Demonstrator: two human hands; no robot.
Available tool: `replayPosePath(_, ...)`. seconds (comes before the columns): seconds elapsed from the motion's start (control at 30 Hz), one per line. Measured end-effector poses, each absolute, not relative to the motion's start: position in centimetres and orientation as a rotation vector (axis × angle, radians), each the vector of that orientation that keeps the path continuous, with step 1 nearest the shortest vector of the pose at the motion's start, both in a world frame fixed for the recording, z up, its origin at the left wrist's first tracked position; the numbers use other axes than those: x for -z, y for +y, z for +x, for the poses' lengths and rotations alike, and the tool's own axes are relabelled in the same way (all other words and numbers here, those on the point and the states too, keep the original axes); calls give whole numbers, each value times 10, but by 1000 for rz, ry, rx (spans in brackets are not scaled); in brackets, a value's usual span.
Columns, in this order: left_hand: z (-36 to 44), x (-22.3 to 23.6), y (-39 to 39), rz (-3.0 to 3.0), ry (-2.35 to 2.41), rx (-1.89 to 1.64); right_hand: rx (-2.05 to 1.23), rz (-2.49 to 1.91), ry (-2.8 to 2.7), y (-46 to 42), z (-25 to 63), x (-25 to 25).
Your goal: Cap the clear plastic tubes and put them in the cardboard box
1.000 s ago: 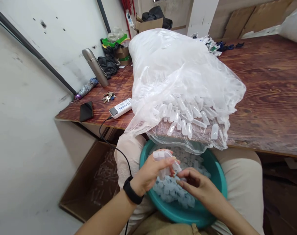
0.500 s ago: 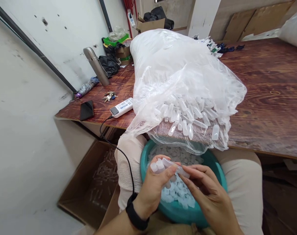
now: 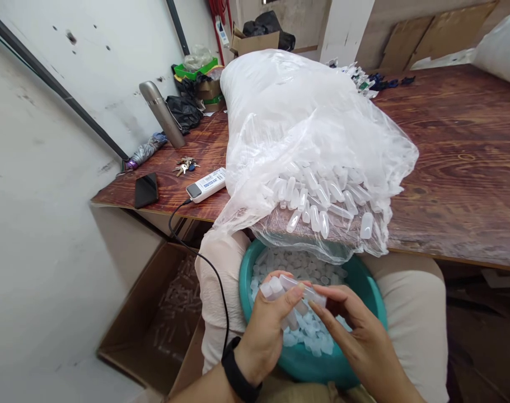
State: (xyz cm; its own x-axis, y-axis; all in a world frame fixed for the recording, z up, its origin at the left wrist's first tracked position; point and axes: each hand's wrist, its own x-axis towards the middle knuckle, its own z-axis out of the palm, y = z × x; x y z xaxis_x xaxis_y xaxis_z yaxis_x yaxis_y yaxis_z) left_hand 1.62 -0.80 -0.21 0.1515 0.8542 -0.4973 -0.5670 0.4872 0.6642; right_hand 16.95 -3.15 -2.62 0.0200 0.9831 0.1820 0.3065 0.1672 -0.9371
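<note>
Lower centre: left hand [image 3: 266, 324] clasps several translucent pieces [image 3: 275, 287]; right hand [image 3: 358, 330] pinches one's end, apparently adjusting it; the next move likely needs a steady pinch.

Black phone [image 3: 146, 190], bunch of keys [image 3: 186, 166], metal flask [image 3: 164, 117], black plastic bag [image 3: 187, 113]

A wooden table [image 3: 460, 145] is covered in dark brown grain. Past its left edge, a white wall [image 3: 40, 224] is marked with small holes and crossed by a dark bar [image 3: 68, 98]. Beyond its far edge, a white pillar [image 3: 346, 31] is seen, and flat cardboard [image 3: 445, 36] is leaned against the back wall [image 3: 383, 17].
</note>
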Motion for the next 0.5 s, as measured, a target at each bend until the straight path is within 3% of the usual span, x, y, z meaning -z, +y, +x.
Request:
replayPosePath(0.33,19,5,-16,392,945,-1040,-556,-1456,-1675,-38,172,21)
replayPosePath(0.5,17,6,-15,571,977,-1014,-996,-1510,-1706,-35,173,14)
